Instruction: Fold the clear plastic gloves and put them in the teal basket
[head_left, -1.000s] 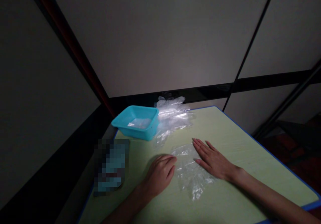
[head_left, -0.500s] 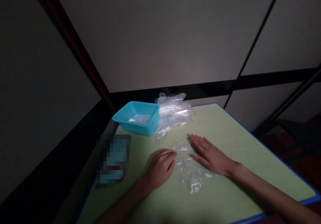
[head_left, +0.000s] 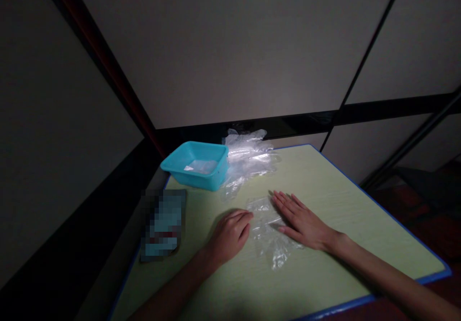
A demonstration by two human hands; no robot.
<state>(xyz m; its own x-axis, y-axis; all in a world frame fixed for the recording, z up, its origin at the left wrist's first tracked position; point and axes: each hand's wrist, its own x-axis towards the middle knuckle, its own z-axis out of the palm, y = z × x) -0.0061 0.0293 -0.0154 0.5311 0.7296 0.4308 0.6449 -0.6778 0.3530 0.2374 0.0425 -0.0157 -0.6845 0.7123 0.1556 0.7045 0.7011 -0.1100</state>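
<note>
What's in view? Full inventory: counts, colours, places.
Table: one, pale green with blue edging, under both hands
Crinkled plastic: count unclear, clear, on the table between the hands
Plastic gloves: several, exact count unclear, clear, heaped right of the basin
Basin: one, turquoise, table's far left
Sheets: count unclear, whitish, inside the basin
Blurred item: one, bluish-green, table's left edge
Wall panels: several, greyish, behind the table
Left hand: one, bare, curled, left of the crinkled plastic
Right hand: one, bare, flat, at its right side
</note>
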